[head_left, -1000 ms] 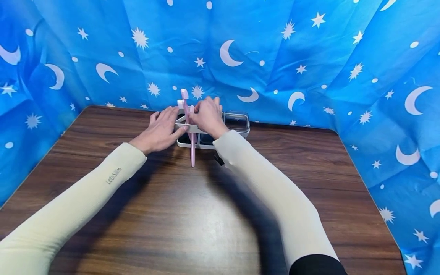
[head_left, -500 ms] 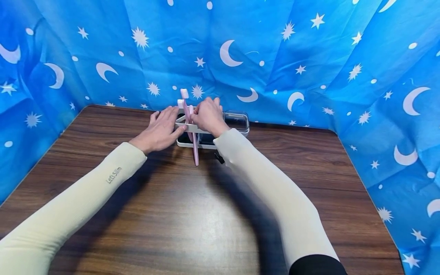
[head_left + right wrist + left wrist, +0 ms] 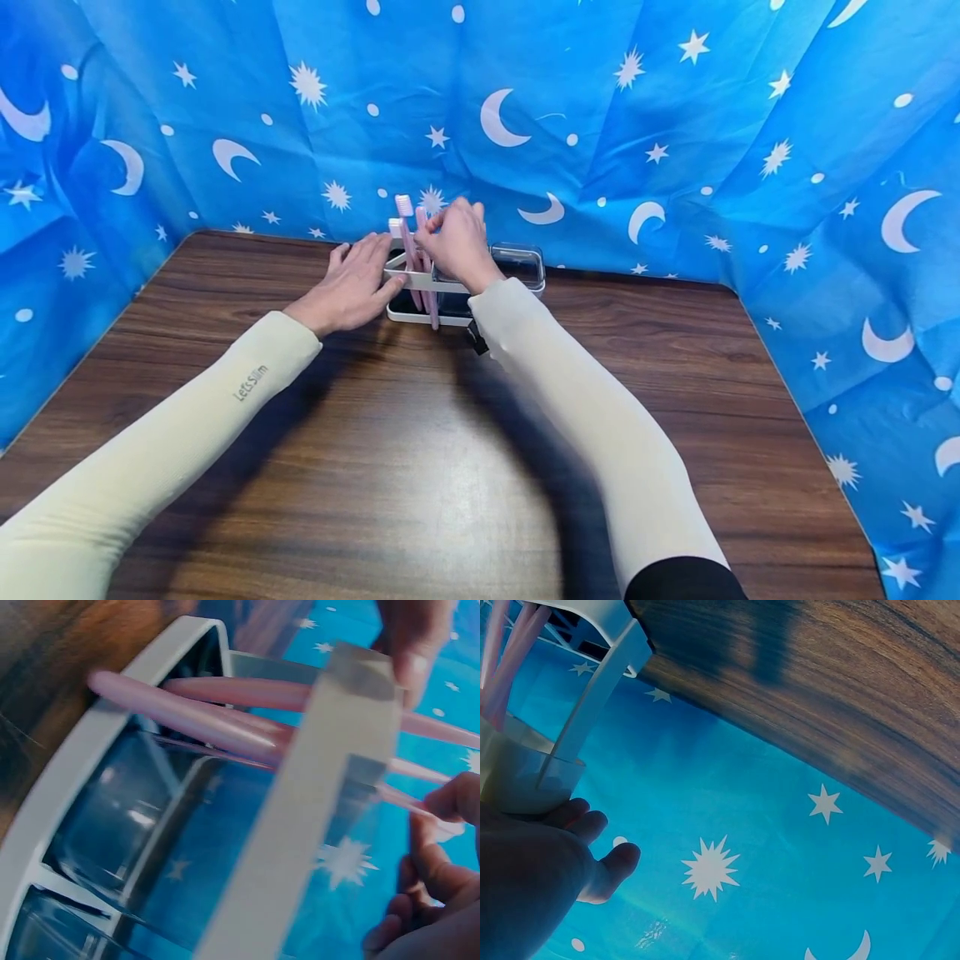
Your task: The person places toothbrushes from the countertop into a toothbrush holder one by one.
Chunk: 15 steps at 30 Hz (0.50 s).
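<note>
A white toothbrush holder (image 3: 408,281) stands at the table's back edge. Two pink toothbrushes (image 3: 403,206) lean upright in its left part. The thumb and fingertips of my right hand (image 3: 456,242) pinch a third pink toothbrush (image 3: 422,217) near its top. Its handle (image 3: 187,712) passes behind the holder's upper bar in the right wrist view, with the end over the base rim. At the holder's left end, my left hand (image 3: 348,283) rests with fingers extended and the thumb against the front bar. In the left wrist view the left hand (image 3: 540,870) is dark against the holder's end.
Clear cups (image 3: 517,265) sit in the holder's right part. The brown wooden table (image 3: 420,467) stretches toward me. A blue curtain (image 3: 570,167) with stars and moons hangs right behind the holder. A small black device (image 3: 477,337) shows at my right wrist.
The pinched toothbrush has risen, and its lower end has drawn back from in front of the holder toward the base rim. My right hand rose slightly; my left stayed put.
</note>
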{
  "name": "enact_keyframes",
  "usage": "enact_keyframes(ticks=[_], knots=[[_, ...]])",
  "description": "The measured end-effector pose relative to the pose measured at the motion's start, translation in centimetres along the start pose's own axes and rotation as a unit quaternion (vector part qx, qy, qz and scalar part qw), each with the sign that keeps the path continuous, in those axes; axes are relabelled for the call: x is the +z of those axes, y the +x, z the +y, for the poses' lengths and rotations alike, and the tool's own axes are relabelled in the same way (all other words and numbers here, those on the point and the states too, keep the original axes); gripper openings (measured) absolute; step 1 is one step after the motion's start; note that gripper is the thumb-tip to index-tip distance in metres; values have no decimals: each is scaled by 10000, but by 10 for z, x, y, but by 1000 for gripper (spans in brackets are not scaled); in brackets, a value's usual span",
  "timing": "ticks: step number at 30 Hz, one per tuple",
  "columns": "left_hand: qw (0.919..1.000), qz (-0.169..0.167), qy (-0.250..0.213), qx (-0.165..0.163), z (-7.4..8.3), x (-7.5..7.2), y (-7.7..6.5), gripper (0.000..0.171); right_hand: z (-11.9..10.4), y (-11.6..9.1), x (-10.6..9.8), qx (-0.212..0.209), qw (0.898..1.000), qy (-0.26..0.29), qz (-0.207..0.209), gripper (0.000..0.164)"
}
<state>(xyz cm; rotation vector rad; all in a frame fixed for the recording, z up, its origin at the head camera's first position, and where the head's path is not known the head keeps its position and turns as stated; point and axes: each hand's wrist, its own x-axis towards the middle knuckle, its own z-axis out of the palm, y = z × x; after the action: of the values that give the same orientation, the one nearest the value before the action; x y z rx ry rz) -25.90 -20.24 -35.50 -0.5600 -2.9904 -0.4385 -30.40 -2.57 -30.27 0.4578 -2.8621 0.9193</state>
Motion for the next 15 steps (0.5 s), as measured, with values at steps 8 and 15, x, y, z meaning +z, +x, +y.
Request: enact_keyframes(ticks=[8,15], knots=[[10000,30,20,-16,1,-1,1,73,-3,-4,-11,-475,9966,409,542,25],[10000,30,-6,-25,0,0,1,72,10,-11,-3,-1018,9868,868,918,22]])
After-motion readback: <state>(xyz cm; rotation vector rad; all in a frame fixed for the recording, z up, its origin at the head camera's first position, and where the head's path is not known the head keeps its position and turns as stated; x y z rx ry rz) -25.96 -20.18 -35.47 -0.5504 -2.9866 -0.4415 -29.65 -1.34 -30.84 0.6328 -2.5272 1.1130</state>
